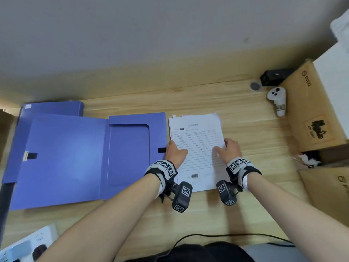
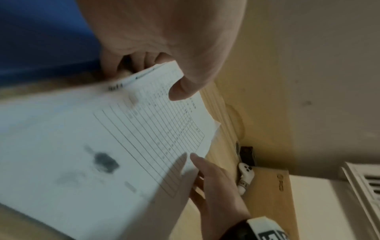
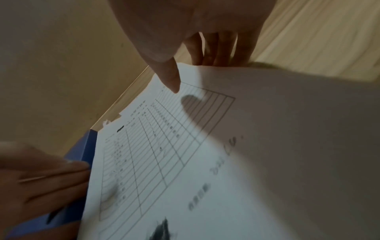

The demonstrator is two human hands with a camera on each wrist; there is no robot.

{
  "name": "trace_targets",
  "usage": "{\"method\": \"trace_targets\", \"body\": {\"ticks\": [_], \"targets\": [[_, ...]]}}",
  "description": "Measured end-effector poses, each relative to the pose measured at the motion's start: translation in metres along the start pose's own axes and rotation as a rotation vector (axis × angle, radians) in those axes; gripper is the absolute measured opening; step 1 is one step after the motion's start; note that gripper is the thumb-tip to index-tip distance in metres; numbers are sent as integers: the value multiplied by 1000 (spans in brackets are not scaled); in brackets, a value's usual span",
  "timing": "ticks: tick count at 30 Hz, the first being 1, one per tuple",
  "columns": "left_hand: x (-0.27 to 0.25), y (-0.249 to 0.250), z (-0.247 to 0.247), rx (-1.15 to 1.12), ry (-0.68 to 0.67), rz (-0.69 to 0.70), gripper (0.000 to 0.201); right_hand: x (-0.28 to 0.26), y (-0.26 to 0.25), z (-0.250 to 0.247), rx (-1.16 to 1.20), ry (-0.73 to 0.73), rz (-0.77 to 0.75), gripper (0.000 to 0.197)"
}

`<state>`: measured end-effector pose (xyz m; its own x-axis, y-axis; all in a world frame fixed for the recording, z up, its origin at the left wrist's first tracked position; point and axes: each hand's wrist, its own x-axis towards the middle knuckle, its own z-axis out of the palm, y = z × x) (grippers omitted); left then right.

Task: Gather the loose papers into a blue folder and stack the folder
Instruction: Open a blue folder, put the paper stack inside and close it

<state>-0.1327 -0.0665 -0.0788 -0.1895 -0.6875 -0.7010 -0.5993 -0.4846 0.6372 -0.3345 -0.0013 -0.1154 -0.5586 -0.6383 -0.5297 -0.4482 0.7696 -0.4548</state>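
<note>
A stack of white printed papers (image 1: pixel 196 148) lies on the wooden desk, just right of an open blue folder (image 1: pixel 75 157). A second, closed blue folder (image 1: pixel 54 108) sits behind the open one. My left hand (image 1: pixel 175 150) pinches the stack's left edge, and my right hand (image 1: pixel 226 147) pinches its right edge. In the left wrist view the thumb (image 2: pixel 183 87) lies on top of the papers (image 2: pixel 102 146) with the fingers curled under the edge. The right wrist view shows the same hold: thumb (image 3: pixel 170 78) on the papers (image 3: pixel 205 162), fingers below. The open folder's edge (image 3: pixel 88 146) borders the sheets.
Two cardboard boxes (image 1: pixel 311 106) (image 1: pixel 328 190) stand along the right side. A white controller (image 1: pixel 277 99) and a black device (image 1: pixel 272 77) lie at the back right by the wall. A power strip (image 1: pixel 28 244) and a black cable (image 1: pixel 226 236) are near the front edge.
</note>
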Motion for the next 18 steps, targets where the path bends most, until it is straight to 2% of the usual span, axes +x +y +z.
{"method": "trace_targets", "body": {"ticks": [3,5,8,10,12,14,15,18], "targets": [[2,2,7,5,59,-43,65,0,-1,6,91,-67,42,27],[1,2,8,-39,74,-52,66,-4,-2,9,121,-97,68,28],[2,-2,3,-98,46,-32,66,-4,0,11,206,-64,60,32],[1,-4,-2,-157,23,-11,50,-7,0,8,294,-49,25,33],[-4,-1,-9,-180,29,17,19,-14,-5,0,376,-10,-21,32],[-5,-2,-16,-156,54,21,12,-19,-13,-12,422,28,-63,32],[-7,-1,-20,-164,47,25,14,-21,-18,-17,441,41,-85,32],[-6,-5,-32,-272,10,57,69,-33,-41,-32,532,46,-152,36]]}}
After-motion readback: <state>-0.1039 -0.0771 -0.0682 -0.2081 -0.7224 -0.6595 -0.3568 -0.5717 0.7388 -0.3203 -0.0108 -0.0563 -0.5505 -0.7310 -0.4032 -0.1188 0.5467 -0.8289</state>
